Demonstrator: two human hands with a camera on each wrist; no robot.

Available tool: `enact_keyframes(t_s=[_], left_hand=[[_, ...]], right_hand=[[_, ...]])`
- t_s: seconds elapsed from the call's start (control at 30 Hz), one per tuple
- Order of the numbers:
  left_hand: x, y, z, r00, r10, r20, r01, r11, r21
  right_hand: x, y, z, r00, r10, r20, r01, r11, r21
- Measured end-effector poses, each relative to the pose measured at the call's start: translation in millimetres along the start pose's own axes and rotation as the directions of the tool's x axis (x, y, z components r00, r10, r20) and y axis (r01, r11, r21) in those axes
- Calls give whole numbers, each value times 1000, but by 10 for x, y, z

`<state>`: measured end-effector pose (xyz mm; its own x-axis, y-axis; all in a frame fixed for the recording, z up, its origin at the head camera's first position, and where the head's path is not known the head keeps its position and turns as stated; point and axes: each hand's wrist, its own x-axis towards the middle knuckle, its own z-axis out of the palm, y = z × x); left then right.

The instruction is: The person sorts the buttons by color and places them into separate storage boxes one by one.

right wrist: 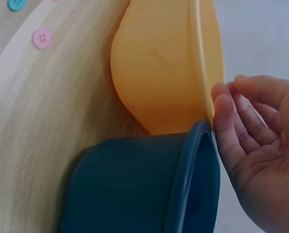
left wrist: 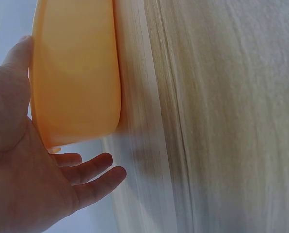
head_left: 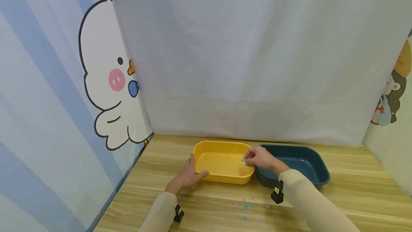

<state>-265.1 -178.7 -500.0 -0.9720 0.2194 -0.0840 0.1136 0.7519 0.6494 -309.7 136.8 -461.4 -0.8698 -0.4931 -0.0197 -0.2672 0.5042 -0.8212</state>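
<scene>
My left hand (head_left: 188, 174) rests at the left front corner of a yellow plastic bin (head_left: 222, 180), thumb along its rim and fingers stretched out beside its wall. In the left wrist view, several fingertips (left wrist: 116, 174) extend past the bin with nothing in them. My right hand (head_left: 260, 157) is above the yellow bin's right end, thumb and fingertips drawn together. Small blue buttons (head_left: 243, 160) show right at those fingertips in the head view; the right wrist view hides them. Pink and blue buttons, such as a pink button (right wrist: 41, 38), lie scattered on the table.
A dark blue bin (head_left: 323, 178) stands against the yellow bin's right side, beneath my right forearm. The wood-patterned table (head_left: 351, 196) meets a pale curtain (head_left: 257, 63) behind the bins. A printed cloth (head_left: 106, 63) hangs at the left.
</scene>
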Motion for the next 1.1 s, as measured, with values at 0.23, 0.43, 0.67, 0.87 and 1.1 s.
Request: enact_keyframes(t_s=[0.23,0.43,0.67,0.87,1.1], left_hand=[[23,-21,17,1000,0,-1,0,1000,25],[23,-27,25,1000,8,-2,-8,999,36],[12,-11,3,1000,2,0,-2,1000,26],[11,-17,3,1000,5,0,-5,999,33],[16,-29,10,1000,22,-3,-22,999,28]], right_hand=[[36,-36,-8,1000,30,-6,-29,999,21],[74,-23,1,999,52,-10,-52,998,20],[120,-37,22,995,89,-36,-88,996,31],[143,-2,41,994,91,-55,-90,995,31],[167,48,59,992,99,-73,-95,994,49]])
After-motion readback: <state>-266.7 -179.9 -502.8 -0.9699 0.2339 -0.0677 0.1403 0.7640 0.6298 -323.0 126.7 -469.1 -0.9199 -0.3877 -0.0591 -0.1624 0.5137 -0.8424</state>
